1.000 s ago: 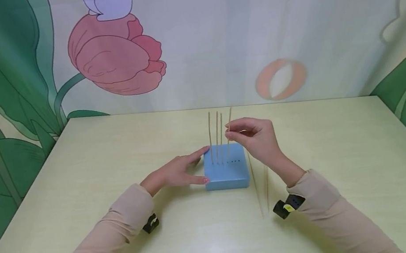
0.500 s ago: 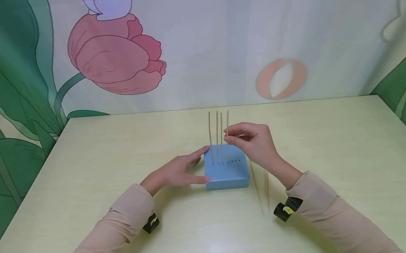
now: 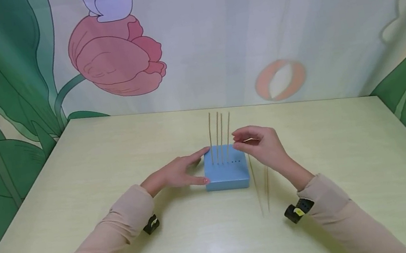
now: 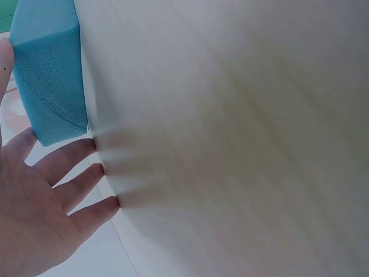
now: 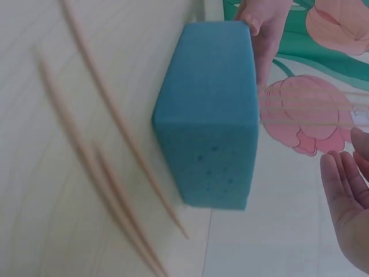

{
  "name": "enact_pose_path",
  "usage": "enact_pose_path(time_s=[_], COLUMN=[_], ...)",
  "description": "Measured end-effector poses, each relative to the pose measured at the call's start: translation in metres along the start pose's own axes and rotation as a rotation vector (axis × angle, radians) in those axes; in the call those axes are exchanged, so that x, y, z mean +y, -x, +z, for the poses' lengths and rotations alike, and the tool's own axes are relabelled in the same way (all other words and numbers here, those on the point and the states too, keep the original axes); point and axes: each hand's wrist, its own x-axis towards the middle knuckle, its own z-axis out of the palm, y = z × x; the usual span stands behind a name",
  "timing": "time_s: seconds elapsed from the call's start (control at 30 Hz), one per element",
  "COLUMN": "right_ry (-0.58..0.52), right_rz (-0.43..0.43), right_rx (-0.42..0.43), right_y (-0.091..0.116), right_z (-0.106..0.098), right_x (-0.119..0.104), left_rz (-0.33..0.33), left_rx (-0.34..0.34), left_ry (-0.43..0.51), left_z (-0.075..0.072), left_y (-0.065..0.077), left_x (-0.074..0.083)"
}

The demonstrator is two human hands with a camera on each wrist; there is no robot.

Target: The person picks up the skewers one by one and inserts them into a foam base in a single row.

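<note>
A blue foam block (image 3: 227, 175) sits on the table with a row of small holes in its top. Several thin wooden skewers (image 3: 210, 136) stand upright in the left part of that row; the rightmost one (image 3: 229, 133) leans slightly right. My left hand (image 3: 178, 171) is spread at the block's left side, thumb touching the near corner and forefinger at the far corner. In the left wrist view, the other fingers (image 4: 81, 187) are extended on the table. Just right of the skewers, my right hand (image 3: 264, 145) has its fingers loosely bent, with nothing visible between them.
Loose skewers (image 5: 118, 115) lie on the table (image 3: 190, 245) right of the block, below my right hand. A printed curtain (image 3: 205, 41) with flowers hangs behind the table's back edge.
My right hand lowered the rightmost skewer into the row and let go of it, then moved a little right and down. My left hand has stayed at the block.
</note>
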Motion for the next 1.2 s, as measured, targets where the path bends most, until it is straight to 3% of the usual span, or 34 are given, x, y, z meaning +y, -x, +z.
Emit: enact_pose_path(time_s=[0.2,0.37,0.6,1.0,1.2], right_ry=[0.062,0.232,0.410,0.587,0.632], right_rz=[0.080,0.144,0.253,0.335,0.353], right_rx=[-0.010,-0.027,-0.136,-0.390,-0.419], right_y=[0.004,0.004,0.007,0.015,0.016], right_z=[-0.019,-0.038,-0.059,-0.069,-0.068], right_x=[0.010,0.026,0.046,0.070,0.079], left_rz=[0.002,0.001,0.003,-0.011,-0.007], left_rx=[0.000,0.000,0.001,-0.010,-0.011], left_ry=[0.006,0.010,0.018,0.009,0.009], left_z=[0.000,0.000,0.000,0.000,0.000], left_y=[0.001,0.001,0.001,0.000,0.001], left_x=[0.000,0.000,-0.001,0.000,-0.001])
